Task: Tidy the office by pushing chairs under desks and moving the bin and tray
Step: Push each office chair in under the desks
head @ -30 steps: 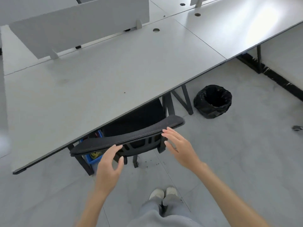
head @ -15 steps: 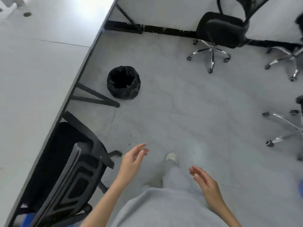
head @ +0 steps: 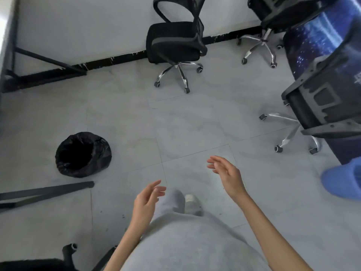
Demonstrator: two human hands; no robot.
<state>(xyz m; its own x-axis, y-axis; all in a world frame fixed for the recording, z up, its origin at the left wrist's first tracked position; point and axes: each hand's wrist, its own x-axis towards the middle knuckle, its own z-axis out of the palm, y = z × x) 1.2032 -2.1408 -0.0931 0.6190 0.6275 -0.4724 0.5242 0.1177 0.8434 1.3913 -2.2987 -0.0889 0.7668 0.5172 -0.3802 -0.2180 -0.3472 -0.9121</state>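
Left hand and right hand low in the frame, both empty with loose fingers, round bin lined with a black plastic bag on grey tiled floor at left, black mesh swivel chair top centre

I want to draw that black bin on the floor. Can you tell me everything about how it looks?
The round black bin stands upright on the pale grey tiled floor, lined with a shiny, crinkled black plastic bag folded over its rim. Its open mouth faces up and the inside is too dark to see into. It sits alone, beside a dark metal desk leg but apart from it. Neither hand touches it.
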